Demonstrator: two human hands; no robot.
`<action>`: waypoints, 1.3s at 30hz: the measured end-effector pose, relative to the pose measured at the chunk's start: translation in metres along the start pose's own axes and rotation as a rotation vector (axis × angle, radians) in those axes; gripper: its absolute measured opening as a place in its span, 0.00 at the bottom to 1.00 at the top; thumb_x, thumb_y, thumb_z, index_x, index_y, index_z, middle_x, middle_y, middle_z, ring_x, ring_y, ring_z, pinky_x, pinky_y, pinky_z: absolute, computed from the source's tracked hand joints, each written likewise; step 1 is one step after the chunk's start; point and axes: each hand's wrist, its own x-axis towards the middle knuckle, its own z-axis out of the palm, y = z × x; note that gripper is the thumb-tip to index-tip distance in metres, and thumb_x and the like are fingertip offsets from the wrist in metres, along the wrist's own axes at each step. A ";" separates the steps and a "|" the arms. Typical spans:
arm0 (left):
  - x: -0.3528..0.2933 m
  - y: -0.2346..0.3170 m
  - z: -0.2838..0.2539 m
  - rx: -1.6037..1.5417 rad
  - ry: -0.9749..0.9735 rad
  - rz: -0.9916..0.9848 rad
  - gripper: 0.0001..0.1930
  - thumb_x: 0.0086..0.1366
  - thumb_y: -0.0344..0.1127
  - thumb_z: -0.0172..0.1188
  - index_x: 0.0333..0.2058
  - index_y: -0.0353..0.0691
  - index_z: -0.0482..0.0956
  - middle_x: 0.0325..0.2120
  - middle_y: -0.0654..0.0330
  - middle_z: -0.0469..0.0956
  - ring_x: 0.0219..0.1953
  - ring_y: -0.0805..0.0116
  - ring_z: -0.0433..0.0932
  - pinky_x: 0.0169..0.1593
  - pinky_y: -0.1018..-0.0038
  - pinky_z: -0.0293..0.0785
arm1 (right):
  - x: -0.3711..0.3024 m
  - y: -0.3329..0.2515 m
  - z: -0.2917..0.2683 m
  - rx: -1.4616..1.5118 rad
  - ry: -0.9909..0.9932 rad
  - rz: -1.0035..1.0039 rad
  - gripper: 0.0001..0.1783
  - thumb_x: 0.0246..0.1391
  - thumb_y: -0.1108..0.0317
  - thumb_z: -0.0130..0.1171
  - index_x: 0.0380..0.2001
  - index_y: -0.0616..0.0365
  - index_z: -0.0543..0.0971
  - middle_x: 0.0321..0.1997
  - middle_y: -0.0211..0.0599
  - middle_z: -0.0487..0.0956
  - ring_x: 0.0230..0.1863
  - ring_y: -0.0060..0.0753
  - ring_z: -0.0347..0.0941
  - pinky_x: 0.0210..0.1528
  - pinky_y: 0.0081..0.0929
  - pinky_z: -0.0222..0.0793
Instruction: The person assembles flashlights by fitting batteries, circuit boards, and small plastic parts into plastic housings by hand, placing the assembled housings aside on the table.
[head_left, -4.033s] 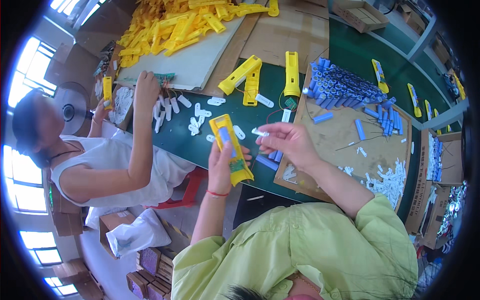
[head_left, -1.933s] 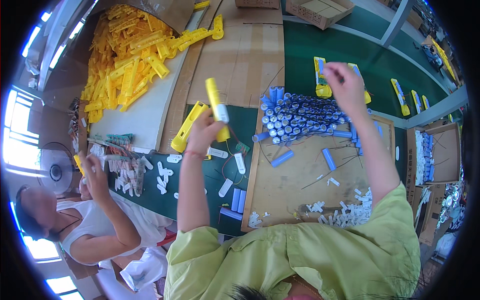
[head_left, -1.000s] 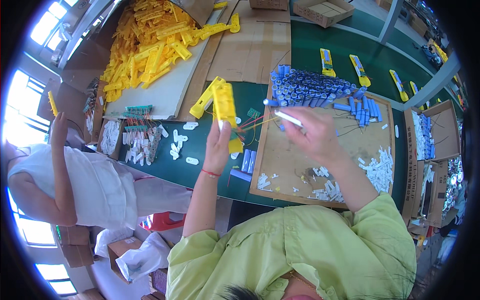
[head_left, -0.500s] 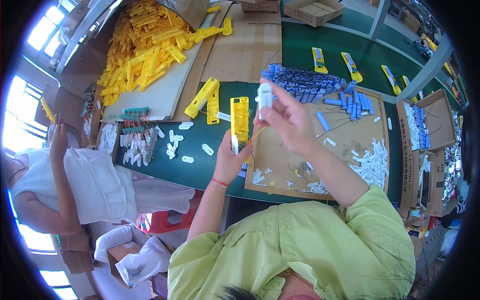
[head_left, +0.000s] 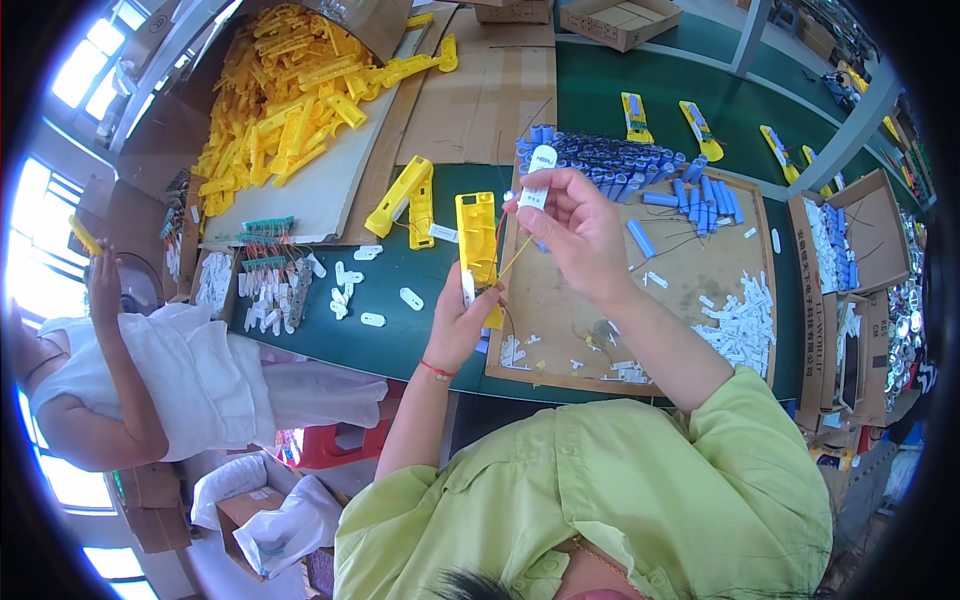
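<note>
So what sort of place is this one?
Likely a small assembly workshop: a heap of yellow plastic housings, rows of blue cylindrical cells on a green workbench, and a co-worker alongside.

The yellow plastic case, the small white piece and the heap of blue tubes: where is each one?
yellow plastic case [head_left: 477,232]: head view, its open face.
small white piece [head_left: 537,178]: head view, its upper half above the fingers.
heap of blue tubes [head_left: 600,160]: head view, middle of heap.

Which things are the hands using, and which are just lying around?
In use:
- yellow case in left hand
- white piece in right hand
- thin wires between them

Lying about:
- blue tubes
- yellow pile
- cardboard boxes
</note>
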 end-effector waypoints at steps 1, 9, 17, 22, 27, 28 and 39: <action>0.001 -0.003 0.000 0.000 0.002 0.000 0.18 0.60 0.26 0.52 0.49 0.36 0.62 0.34 0.61 0.73 0.33 0.75 0.74 0.38 0.78 0.71 | -0.001 0.000 0.001 -0.171 -0.021 -0.072 0.15 0.52 0.75 0.56 0.43 0.60 0.69 0.37 0.34 0.76 0.37 0.23 0.73 0.41 0.20 0.69; 0.007 -0.019 -0.008 0.564 0.091 0.292 0.21 0.53 0.30 0.61 0.46 0.37 0.67 0.35 0.57 0.75 0.35 0.66 0.75 0.39 0.72 0.70 | -0.008 -0.002 0.025 -0.793 -0.341 -0.743 0.13 0.48 0.75 0.58 0.40 0.55 0.74 0.31 0.30 0.77 0.34 0.23 0.75 0.37 0.23 0.71; 0.003 0.000 0.002 0.227 0.023 0.020 0.22 0.49 0.25 0.61 0.45 0.35 0.68 0.32 0.63 0.73 0.34 0.77 0.72 0.38 0.78 0.70 | -0.006 0.010 -0.011 0.111 -0.099 0.075 0.21 0.51 0.71 0.59 0.48 0.60 0.69 0.33 0.34 0.76 0.34 0.22 0.73 0.36 0.20 0.70; -0.002 -0.004 0.008 0.230 -0.032 0.099 0.26 0.49 0.22 0.60 0.49 0.36 0.65 0.36 0.65 0.72 0.36 0.78 0.73 0.39 0.80 0.72 | -0.007 0.015 -0.019 0.309 -0.194 0.330 0.19 0.52 0.71 0.59 0.47 0.64 0.71 0.33 0.35 0.76 0.31 0.20 0.73 0.35 0.17 0.70; -0.010 -0.008 0.016 0.287 -0.085 -0.032 0.26 0.50 0.29 0.63 0.48 0.34 0.66 0.35 0.59 0.73 0.37 0.73 0.71 0.43 0.75 0.68 | 0.001 0.023 -0.034 -0.392 -0.028 0.194 0.14 0.50 0.71 0.60 0.41 0.62 0.75 0.28 0.30 0.77 0.28 0.19 0.72 0.34 0.16 0.69; -0.011 -0.008 0.017 0.358 -0.099 -0.064 0.26 0.50 0.30 0.63 0.49 0.34 0.66 0.35 0.58 0.73 0.37 0.72 0.71 0.43 0.75 0.68 | 0.000 0.025 -0.036 -0.877 0.059 -0.039 0.11 0.50 0.72 0.60 0.38 0.62 0.77 0.26 0.29 0.77 0.27 0.19 0.71 0.33 0.16 0.68; -0.013 0.008 0.001 0.335 -0.526 -0.393 0.23 0.46 0.39 0.72 0.38 0.36 0.75 0.26 0.62 0.77 0.30 0.76 0.74 0.33 0.76 0.70 | -0.001 0.027 -0.045 -0.342 -0.430 0.610 0.32 0.59 0.45 0.40 0.23 0.62 0.81 0.23 0.32 0.77 0.28 0.25 0.72 0.32 0.23 0.65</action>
